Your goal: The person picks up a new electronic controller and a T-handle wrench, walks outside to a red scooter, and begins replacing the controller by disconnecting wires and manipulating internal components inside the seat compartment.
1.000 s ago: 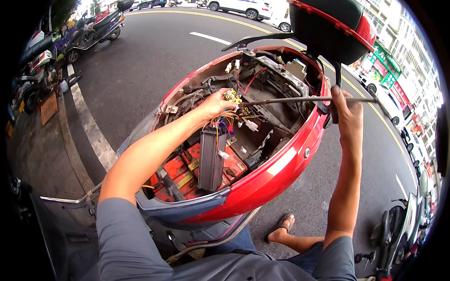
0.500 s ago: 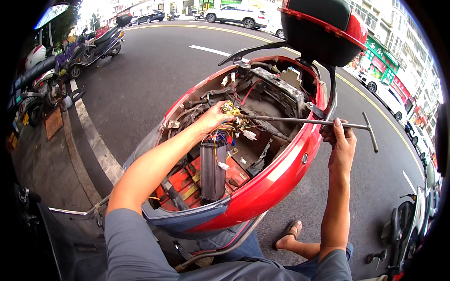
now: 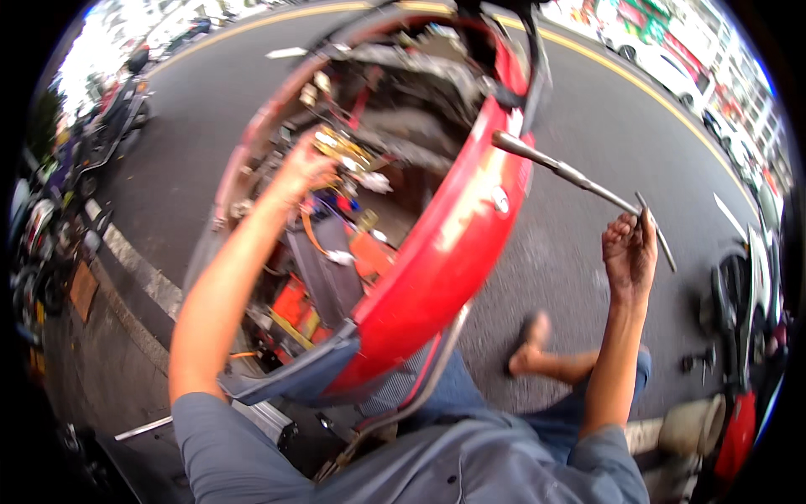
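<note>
My right hand (image 3: pixel 628 256) grips a long T-handle socket wrench (image 3: pixel 579 177) close to its crossbar. The socket end points up and left, just off the red side panel (image 3: pixel 437 269) of an opened electric scooter body. Over the body's cavity, my left hand (image 3: pixel 304 172) has its fingers closed on a cluster of yellow metal wire terminals (image 3: pixel 342 149), smeared by motion. Coloured wires run down from there to a dark finned controller box (image 3: pixel 325 267). White plug connectors (image 3: pixel 339 258) hang by the box, and red batteries (image 3: pixel 294 302) lie beneath it.
A parked scooter (image 3: pixel 122 118) and other vehicles line the left. At the right edge lies part of another scooter (image 3: pixel 739 311), near a cream tub-like object (image 3: pixel 693 426). White cars (image 3: pixel 663 71) stand across the road. My sandalled foot (image 3: pixel 527 344) is beside the body.
The wrench's socket end has left the terminals and swung out to the right, past the side panel. My right hand has moved slightly right and down. The whole view has shifted and turned.
</note>
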Available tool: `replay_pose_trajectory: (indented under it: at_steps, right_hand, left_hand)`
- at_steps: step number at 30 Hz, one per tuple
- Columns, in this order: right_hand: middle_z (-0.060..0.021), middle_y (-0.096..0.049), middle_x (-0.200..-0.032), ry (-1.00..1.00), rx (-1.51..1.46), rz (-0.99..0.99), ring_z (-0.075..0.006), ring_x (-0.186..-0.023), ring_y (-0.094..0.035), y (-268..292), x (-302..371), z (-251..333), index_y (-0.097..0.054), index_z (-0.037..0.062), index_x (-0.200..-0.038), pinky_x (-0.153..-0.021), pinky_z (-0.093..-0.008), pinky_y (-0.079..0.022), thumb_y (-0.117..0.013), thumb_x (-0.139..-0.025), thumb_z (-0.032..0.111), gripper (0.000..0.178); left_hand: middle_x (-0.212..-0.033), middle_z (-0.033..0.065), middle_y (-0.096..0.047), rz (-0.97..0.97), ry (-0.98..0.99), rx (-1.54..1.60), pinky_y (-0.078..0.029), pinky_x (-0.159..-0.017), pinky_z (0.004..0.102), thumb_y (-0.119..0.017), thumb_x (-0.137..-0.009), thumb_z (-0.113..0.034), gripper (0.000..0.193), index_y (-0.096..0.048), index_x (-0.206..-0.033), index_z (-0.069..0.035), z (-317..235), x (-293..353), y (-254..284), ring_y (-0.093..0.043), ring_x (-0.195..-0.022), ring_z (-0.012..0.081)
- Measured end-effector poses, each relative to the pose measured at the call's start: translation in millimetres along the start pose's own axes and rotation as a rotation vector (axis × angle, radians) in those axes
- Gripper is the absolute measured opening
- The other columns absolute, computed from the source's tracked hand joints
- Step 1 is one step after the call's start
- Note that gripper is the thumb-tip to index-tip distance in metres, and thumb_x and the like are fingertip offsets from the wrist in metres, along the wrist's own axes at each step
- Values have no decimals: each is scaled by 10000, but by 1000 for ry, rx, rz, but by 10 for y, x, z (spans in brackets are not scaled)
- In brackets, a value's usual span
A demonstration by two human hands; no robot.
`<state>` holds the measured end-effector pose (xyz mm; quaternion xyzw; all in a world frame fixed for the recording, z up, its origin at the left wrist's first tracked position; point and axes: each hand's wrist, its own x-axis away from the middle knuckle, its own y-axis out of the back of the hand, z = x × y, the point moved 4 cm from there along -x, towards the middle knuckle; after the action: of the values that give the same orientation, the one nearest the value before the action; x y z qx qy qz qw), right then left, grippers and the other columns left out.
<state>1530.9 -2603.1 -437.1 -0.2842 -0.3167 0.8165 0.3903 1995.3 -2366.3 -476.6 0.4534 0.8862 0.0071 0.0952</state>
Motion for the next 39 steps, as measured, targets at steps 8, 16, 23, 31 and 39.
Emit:
replay_pose_trajectory:
  at_steps: [8,16,23,31,39]
  right_hand:
    - [14,-534,-643,-222,324,-482,-125,-571,-506,2379,645,31,-598,113,-852,-555,-264,-427,-619,-893,271,164]
    - [-71,-629,-709,-190,979,-811,-127,-545,-587,4011,1277,-1328,-564,43,-864,-486,-246,-466,-594,-908,204,170]
    - [-30,-595,-713,-137,1021,-824,-78,-586,-532,3865,1393,-1471,-574,42,-911,-511,-231,-433,-580,-922,193,151]
    - [-87,-649,-744,-185,662,-959,-157,-569,-629,4127,1378,-1450,-536,32,-988,-469,-240,-469,-558,-924,196,177]
    - [-116,-626,-697,-229,693,-965,-167,-511,-590,4373,1608,-1632,-519,16,-917,-400,-235,-424,-544,-924,159,146]
  left_hand:
    - [-1319,75,-501,-29,0,-22,-380,-1010,320,-584,-869,-268,646,-337,-1426,-55,-260,301,-70,-510,-1171,175]
    - [-1296,127,-520,61,55,-123,-448,-969,315,-595,-877,-275,668,-312,-1428,-27,7,19,303,-548,-1149,210]
    - [-1302,91,-520,-130,199,-189,-431,-955,282,-650,-872,-358,687,-365,-1400,-23,-252,166,-110,-537,-1151,170]
    - [-1311,127,-501,-180,44,-434,-347,-1029,325,-592,-894,-450,686,-402,-1362,14,-630,269,-229,-460,-1234,201]
    - [-1261,142,-516,-17,-93,-686,-377,-1021,331,-670,-845,-256,545,-484,-1282,10,-666,307,-291,-499,-1180,210]
